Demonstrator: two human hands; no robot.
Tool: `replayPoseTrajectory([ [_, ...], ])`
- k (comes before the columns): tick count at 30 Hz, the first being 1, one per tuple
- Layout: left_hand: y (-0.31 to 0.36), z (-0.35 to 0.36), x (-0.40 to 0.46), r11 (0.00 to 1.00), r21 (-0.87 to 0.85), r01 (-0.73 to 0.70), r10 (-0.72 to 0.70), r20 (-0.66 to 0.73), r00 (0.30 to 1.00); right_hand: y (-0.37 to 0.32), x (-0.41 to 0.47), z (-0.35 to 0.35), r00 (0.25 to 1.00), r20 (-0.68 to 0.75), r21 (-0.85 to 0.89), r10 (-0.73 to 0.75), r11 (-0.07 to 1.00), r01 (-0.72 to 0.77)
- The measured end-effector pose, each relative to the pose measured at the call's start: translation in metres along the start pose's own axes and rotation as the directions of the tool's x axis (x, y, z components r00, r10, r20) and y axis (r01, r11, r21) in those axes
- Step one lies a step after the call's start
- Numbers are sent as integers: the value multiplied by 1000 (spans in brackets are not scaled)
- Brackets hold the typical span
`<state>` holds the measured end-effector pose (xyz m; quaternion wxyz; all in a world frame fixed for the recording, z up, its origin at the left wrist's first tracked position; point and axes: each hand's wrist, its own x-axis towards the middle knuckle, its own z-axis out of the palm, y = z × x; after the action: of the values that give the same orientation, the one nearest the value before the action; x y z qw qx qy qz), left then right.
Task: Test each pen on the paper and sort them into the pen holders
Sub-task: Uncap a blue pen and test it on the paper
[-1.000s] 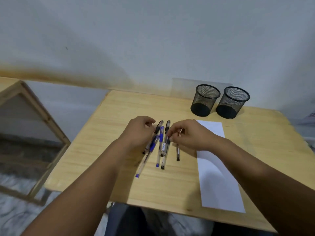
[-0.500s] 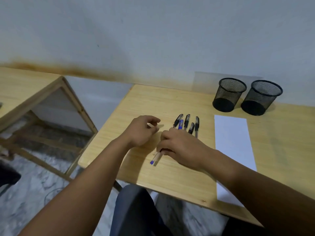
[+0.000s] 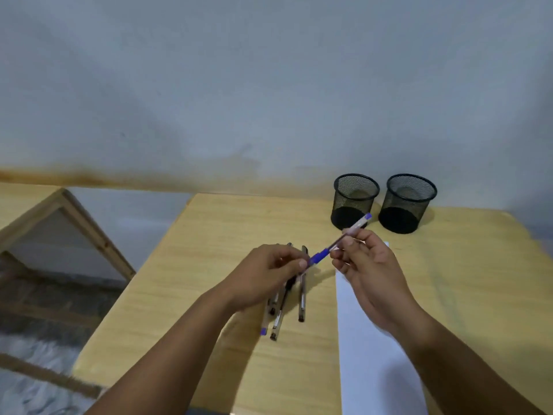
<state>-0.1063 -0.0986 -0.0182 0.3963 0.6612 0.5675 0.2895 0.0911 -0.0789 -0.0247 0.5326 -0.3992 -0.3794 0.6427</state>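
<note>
A blue pen is held up above the wooden table, slanting up to the right. My right hand pinches its clear barrel. My left hand pinches the blue grip end near the cap. Several more pens lie on the table under my left hand, partly hidden by it. A white sheet of paper lies to the right, under my right forearm. Two black mesh pen holders stand at the back of the table; nothing shows inside them.
A second wooden table stands at the left, across a gap of floor. A grey wall runs right behind the holders. The near table edge is at the bottom of the view.
My right hand has lifted one blue pen off the table and my left hand has come to pinch its end. The view has swung; the other pens stay on the table.
</note>
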Motion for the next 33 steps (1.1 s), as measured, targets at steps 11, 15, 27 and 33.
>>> replayPoseTrajectory([
  [11,-2,40,38,993,-84,-80,69,-127,989,11,7,-26,997,56,-204,46,978,-34],
  [15,2,43,35,987,-109,-121,111,-89,990,18,7,-25,1000,5,-257,-20,966,21],
  [27,2,23,38,987,-127,-96,90,-51,995,17,8,-19,996,-4,-186,-84,979,82],
  [33,-12,22,72,992,123,1,31,-260,965,17,19,-38,954,-242,-341,-176,936,87],
])
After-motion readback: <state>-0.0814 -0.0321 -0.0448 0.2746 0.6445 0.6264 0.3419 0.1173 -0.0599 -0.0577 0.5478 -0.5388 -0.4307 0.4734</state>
